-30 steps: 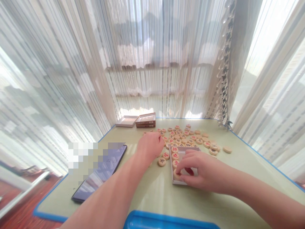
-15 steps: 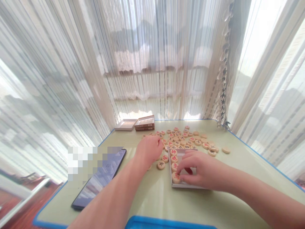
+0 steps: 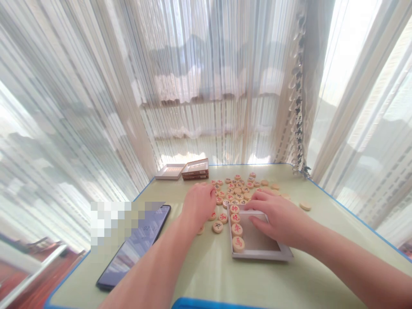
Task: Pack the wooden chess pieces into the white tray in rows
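The left hand (image 3: 200,201) and the right hand (image 3: 278,214) are apart from each other above the desk (image 3: 199,274). The left hand is curled over loose pieces; its fingertips are hidden, so whether it grips a piece cannot be told. The right hand is spread, thumb parted from the fingers, over the far right part of an open shallow tray (image 3: 262,255); contact with the tray cannot be confirmed. Inside the tray, a row of four round pieces (image 3: 237,230) with red characters lies flat along the left wall. Between the left hand and the tray, a black-marked piece (image 3: 217,227) lies near a red-marked piece (image 3: 222,218). Beyond the tray, a group of scattered pieces (image 3: 237,190) covers the middle of the desk, some showing red or black characters, others plain faces. A single piece (image 3: 305,206) lies at the right, apart from the group. A phone (image 3: 135,249) lies left of the left forearm. At the far edge, stacked brown-sided boxes (image 3: 195,175) stand directly beside a pale open box (image 3: 169,171). Behind the desk hangs a sheer striped curtain (image 3: 199,86).
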